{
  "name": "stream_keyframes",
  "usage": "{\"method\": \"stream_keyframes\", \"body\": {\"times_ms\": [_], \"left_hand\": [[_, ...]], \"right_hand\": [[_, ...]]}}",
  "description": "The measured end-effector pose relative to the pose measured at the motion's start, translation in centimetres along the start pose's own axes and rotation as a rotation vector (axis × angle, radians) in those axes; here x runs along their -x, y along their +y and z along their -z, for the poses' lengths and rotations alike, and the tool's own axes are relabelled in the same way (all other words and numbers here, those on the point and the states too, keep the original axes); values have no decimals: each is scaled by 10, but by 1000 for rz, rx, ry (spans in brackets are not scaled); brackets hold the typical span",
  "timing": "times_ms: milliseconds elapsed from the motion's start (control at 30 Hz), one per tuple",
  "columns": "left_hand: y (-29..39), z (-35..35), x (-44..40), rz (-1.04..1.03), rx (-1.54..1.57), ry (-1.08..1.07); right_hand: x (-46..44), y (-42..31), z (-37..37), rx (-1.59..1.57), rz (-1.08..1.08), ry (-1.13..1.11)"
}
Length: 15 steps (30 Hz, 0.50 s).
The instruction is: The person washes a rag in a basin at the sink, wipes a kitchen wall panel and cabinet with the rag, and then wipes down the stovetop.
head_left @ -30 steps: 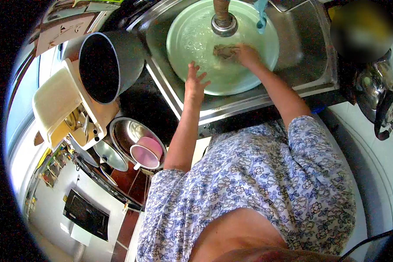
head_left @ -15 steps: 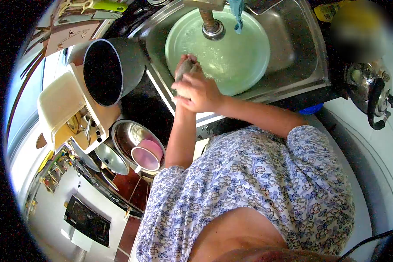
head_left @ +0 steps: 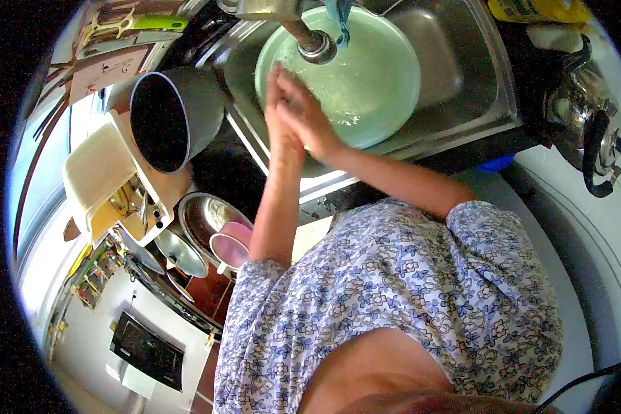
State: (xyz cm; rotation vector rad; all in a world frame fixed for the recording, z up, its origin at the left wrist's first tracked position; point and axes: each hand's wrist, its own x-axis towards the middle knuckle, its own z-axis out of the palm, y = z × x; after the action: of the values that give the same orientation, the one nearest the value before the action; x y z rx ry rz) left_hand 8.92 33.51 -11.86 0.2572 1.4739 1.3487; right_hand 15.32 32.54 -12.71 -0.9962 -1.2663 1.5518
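Observation:
My left hand and my right hand press together palm to palm, over the left edge of a pale green basin. Their fingers point up toward the faucet and are smeared by motion. A small dark grey patch shows between the palms; what it is I cannot make out. The basin holds water and sits inside the steel sink. Above it hangs the metal faucet, its spout just right of my fingertips. A blue cloth dangles beside the faucet.
Left of the sink stand a large grey pot, a cream cutlery holder, a steel bowl and a pink cup. A steel kettle is at the right. A green-handled tool lies at upper left.
My hands were clasped with a grey thing visible between them; now the fingers are straighter and the palms press together, covering most of it. The camera view has shifted slightly.

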Motion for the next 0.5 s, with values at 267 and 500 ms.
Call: {"method": "stream_keyframes", "body": {"times_ms": [267,500], "left_hand": [[3,-7,10,-165,-371,-246],[0,21,4,-683,-1120,-302]], "right_hand": [[-15,-21,9,-809,-666,257],[-32,-18,35,-1093,-620,128]]}}
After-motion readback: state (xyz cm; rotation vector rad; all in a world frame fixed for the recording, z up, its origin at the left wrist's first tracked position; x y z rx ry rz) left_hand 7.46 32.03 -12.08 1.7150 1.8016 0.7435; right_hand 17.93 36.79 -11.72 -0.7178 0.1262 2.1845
